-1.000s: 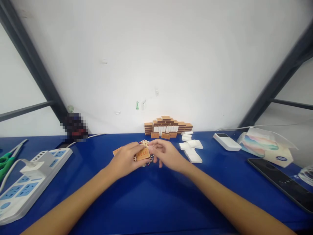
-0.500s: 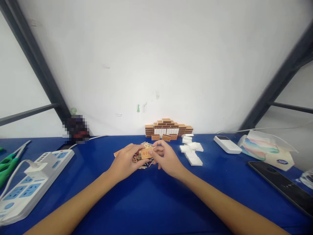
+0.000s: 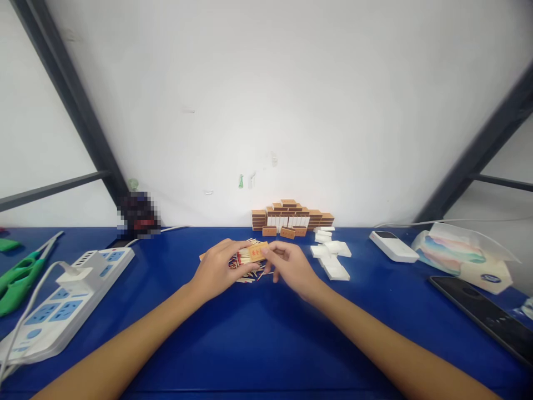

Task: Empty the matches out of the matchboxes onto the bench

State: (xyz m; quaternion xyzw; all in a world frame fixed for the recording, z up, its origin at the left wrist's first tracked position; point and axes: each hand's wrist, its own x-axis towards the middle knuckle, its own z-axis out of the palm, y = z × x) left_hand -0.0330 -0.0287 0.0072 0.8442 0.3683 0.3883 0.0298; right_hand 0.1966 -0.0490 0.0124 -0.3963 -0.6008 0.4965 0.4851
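My left hand (image 3: 219, 268) and my right hand (image 3: 290, 266) meet over a heap of loose matches (image 3: 246, 272) on the blue table (image 3: 258, 339). Between the fingertips of both hands is a small orange matchbox (image 3: 255, 253), partly slid open with matches showing at its left end. Both hands pinch it, the left from the left side and the right from the right. Behind them, against the white wall, stands a stack of brown matchboxes (image 3: 291, 215).
White inner trays (image 3: 331, 258) lie right of my hands. A white power strip (image 3: 62, 303) and green scissors (image 3: 19, 278) are at the left. A white remote-like device (image 3: 393, 246), a tissue pack (image 3: 462, 258) and a black phone (image 3: 483, 314) lie at the right.
The matchbox has been lifted slightly and shifted right between my fingers; its tray now sticks out with matches visible. The view has tilted a little.
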